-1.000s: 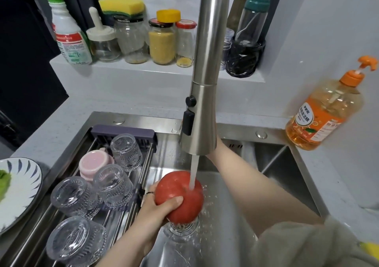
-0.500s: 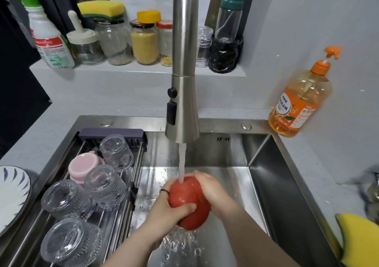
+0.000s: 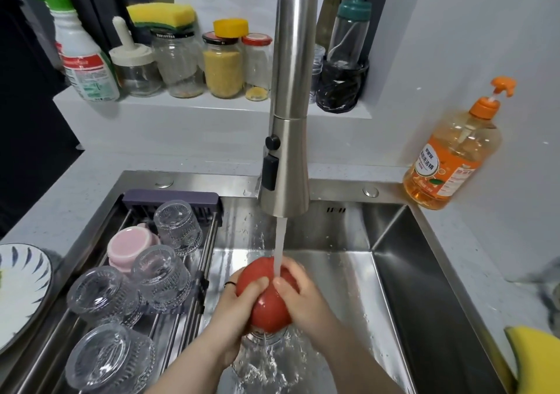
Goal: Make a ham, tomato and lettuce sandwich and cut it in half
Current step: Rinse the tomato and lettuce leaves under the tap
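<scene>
Well left of the left hand (image 3: 233, 312) a plate (image 3: 24, 299) sits on the counter, and just left of that hand upturned glasses (image 3: 160, 275) lie on a rack. The hand reaches up from the bottom edge, its fingers curled round the left side of the tomato (image 3: 269, 312) and its thumb across the front (a dark ring on one finger). The tomato is over the sink (image 3: 424, 272), under the faucet's (image 3: 288, 151) stream. The right hand (image 3: 306, 299) cups its right side, with the thumb on the front. Far to the right of that hand stands a soap bottle (image 3: 448, 163); the writing on its orange label is too small to read.
</scene>
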